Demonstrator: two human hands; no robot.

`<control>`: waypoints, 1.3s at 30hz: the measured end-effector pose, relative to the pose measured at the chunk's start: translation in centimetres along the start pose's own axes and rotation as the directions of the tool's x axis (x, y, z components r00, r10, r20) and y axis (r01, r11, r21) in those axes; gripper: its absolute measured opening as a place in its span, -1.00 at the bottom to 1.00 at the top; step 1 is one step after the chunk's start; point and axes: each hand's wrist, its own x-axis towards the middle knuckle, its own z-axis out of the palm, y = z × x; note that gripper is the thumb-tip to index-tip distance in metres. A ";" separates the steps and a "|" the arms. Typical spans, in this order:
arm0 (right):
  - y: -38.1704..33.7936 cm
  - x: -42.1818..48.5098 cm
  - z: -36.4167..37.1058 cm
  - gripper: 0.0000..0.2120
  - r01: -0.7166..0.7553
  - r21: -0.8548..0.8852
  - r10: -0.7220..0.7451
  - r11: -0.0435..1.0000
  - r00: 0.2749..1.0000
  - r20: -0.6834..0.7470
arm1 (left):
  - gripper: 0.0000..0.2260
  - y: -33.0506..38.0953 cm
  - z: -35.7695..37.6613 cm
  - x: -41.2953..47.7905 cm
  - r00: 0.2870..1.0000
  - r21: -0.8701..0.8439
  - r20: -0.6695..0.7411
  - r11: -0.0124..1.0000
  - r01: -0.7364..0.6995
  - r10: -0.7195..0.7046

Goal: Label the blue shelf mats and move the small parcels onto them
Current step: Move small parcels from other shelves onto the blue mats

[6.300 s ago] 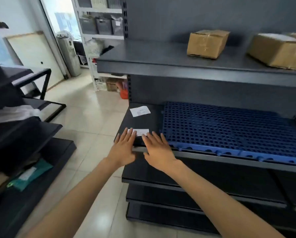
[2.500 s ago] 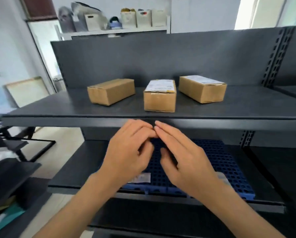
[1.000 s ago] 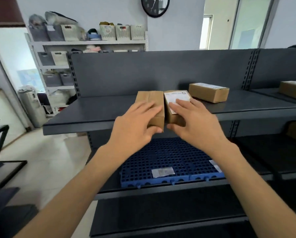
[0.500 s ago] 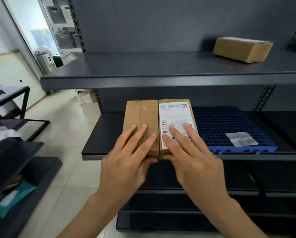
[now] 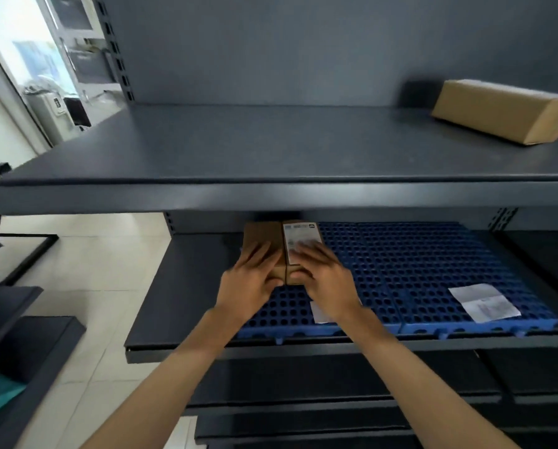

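Upper shelf edge: the front lip of the upper shelf (image 5: 271, 196) runs across the middle of the frame, and the far ends of both parcels sit right under it.
Open room: the blue mat (image 5: 417, 264) lies bare from right of the hands to the right paper label (image 5: 483, 301); a bare strip of the dark lower shelf (image 5: 186, 286) lies left of the mat.
Mat front edge: it lies just behind the lower shelf's front lip, low in the frame.
Left hand (image 5: 255, 280): fingers spread over the top of the plain parcel (image 5: 261, 234), thumb curled against its near end.
Right hand (image 5: 326, 280): fingers spread over the printed top of the labelled parcel (image 5: 300, 234), thumb tucked against its near end.
Parcels: side by side and touching, at the left rear of the mat; whether they rest on it or hang just above it cannot be told.
Second paper label (image 5: 318, 312): on the mat near its front edge, partly hidden under the right wrist.
Third parcel (image 5: 501, 111): on the upper shelf, upper right of the frame, well apart from the hands.
Surroundings: tiled floor (image 5: 86, 260) and dark racks (image 5: 18, 335) at the left of the frame.
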 end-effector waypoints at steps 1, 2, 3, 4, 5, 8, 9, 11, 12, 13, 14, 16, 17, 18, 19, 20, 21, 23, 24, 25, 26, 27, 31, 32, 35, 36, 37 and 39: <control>0.6 1.1 0.5 -0.60 -0.014 0.010 0.013 1.000 1.000 0.016 | -0.48 -0.7 0.7 1.1 1.000 -0.011 0.014 1.000 0.006 -0.005; 1.1 2.2 0.9 -0.61 -0.033 0.020 0.033 0.999 0.999 0.041 | -0.49 -1.3 1.4 2.1 1.000 -0.027 0.030 1.000 0.010 -0.009; 1.5 3.1 1.3 -0.61 -0.058 0.027 0.056 0.998 0.996 0.073 | -0.49 -2.0 1.9 3.0 0.999 -0.045 0.043 0.999 0.016 -0.014; 1.7 3.9 1.6 -0.60 -0.083 0.029 0.080 0.996 0.991 0.109 | -0.48 -2.6 2.4 3.7 0.999 -0.062 0.049 0.998 0.023 -0.020; 1.9 4.6 1.9 -0.59 -0.102 0.020 0.098 0.995 0.986 0.135 | -0.46 -3.1 2.9 4.2 0.999 -0.074 0.047 0.997 0.029 -0.025; 2.2 5.7 2.3 -0.59 -0.117 -0.017 0.118 0.993 0.976 0.183 | -0.44 -4.0 3.8 4.9 1.000 -0.063 0.020 0.998 0.015 -0.014; 2.4 5.8 2.4 -0.60 -0.108 -0.019 0.110 0.994 0.975 0.193 | -0.43 -4.2 3.9 4.9 1.000 -0.048 0.004 0.999 0.005 -0.005; 2.7 5.7 2.5 -0.59 -0.086 -0.009 0.086 0.996 0.975 0.203 | -0.42 -4.3 4.0 5.0 1.000 -0.015 -0.010 1.000 -0.019 0.019; 2.8 5.7 2.5 -0.58 -0.074 -0.003 0.073 0.997 0.977 0.201 | -0.40 -4.3 3.9 5.0 0.999 0.007 -0.015 0.999 -0.035 0.035; 2.9 5.7 2.6 -0.56 -0.061 -0.005 0.061 0.998 0.979 0.197 | -0.39 -4.2 3.7 5.0 0.998 0.031 -0.019 0.998 -0.052 0.053; 2.9 5.7 2.6 -0.53 -0.048 -0.016 0.050 0.999 0.980 0.192 | -0.38 -4.1 3.3 5.1 0.997 0.053 -0.025 0.996 -0.070 0.071; 2.7 5.4 2.0 -0.47 -0.028 -0.022 0.032 0.999 0.985 0.167 | -0.39 -3.2 2.0 5.0 0.993 0.045 -0.065 0.994 -0.099 0.102; 2.5 5.0 1.3 -0.45 -0.021 -0.005 0.021 1.000 0.990 0.137 | -0.42 -2.4 1.1 4.8 0.987 0.004 -0.109 0.993 -0.116 0.116; 2.0 4.4 0.2 -0.45 -0.011 0.029 0.008 1.000 0.995 0.096 | -0.48 -1.2 0.1 4.4 0.979 -0.062 -0.160 0.989 -0.135 0.123; 1.3 3.6 -1.2 -0.47 0.001 0.075 -0.005 0.997 0.999 0.051 | -0.54 0.3 -0.9 3.9 0.970 -0.149 -0.209 0.976 -0.156 0.123; 0.4 2.6 -3.0 -0.48 0.016 0.125 -0.018 0.992 1.000 0.007 | -0.60 2.1 -2.1 3.2 0.962 -0.241 -0.245 0.954 -0.178 0.118; -0.7 1.5 -5.0 -0.48 0.028 0.172 -0.024 0.985 0.999 -0.027 | -0.65 4.2 -3.5 2.4 0.957 -0.322 -0.266 0.926 -0.198 0.112; -2.9 -0.8 -10.0 -0.48 0.024 0.229 -0.007 0.973 0.997 -0.073 | -0.71 8.4 -6.7 1.0 0.947 -0.424 -0.295 0.870 -0.253 0.131; -3.6 -2.0 -12.6 -0.48 0.020 0.226 0.000 0.974 0.996 -0.092 | -0.73 10.3 -8.4 0.5 0.930 -0.435 -0.326 0.847 -0.304 0.167; -4.1 -3.0 -15.1 -0.48 0.023 0.204 0.001 0.979 0.994 -0.113 | -0.75 12.1 -10.1 0.4 0.905 -0.427 -0.371 0.827 -0.367 0.210; -4.2 -3.9 -17.7 -0.48 0.028 0.181 -0.004 0.983 0.991 -0.133 | -0.77 13.8 -11.6 0.6 0.875 -0.417 -0.417 0.804 -0.424 0.246; -4.2 -4.5 -20.1 -0.47 0.031 0.175 -0.006 0.984 0.990 -0.140 | -0.78 15.3 -13.0 1.0 0.852 -0.421 -0.451 0.777 -0.467 0.267; -2.2 -5.7 -28.2 -0.47 0.018 0.218 0.006 0.976 0.994 -0.108 | -0.79 21.1 -16.3 4.4 0.793 -0.427 -0.498 0.697 -0.577 0.351; -1.2 -5.6 -29.8 -0.49 0.012 0.189 0.013 0.982 0.991 -0.130 | -0.79 22.4 -16.7 5.5 0.788 -0.425 -0.500 0.691 -0.584 0.359; 3.1 -4.1 -33.6 -0.53 0.003 0.075 0.010 0.997 0.984 -0.177 | -0.72 26.7 -17.7 9.9 0.831 -0.405 -0.433 0.748 -0.525 0.349; 5.0 -3.1 -34.6 -0.53 0.000 0.024 0.005 1.000 0.984 -0.180 | -0.68 28.2 -17.9 11.6 0.853 -0.366 -0.399 0.794 -0.485 0.337; 7.2 -2.0 -35.6 -0.51 -0.010 -0.018 0.007 1.000 0.984 -0.176 | -0.64 29.6 -17.9 13.5 0.876 -0.315 -0.356 0.841 -0.441 0.326; 11.8 0.5 -37.0 -0.41 -0.051 -0.051 0.043 0.997 0.989 -0.143 | -0.52 31.9 -17.7 17.6 0.932 -0.227 -0.224 0.914 -0.336 0.286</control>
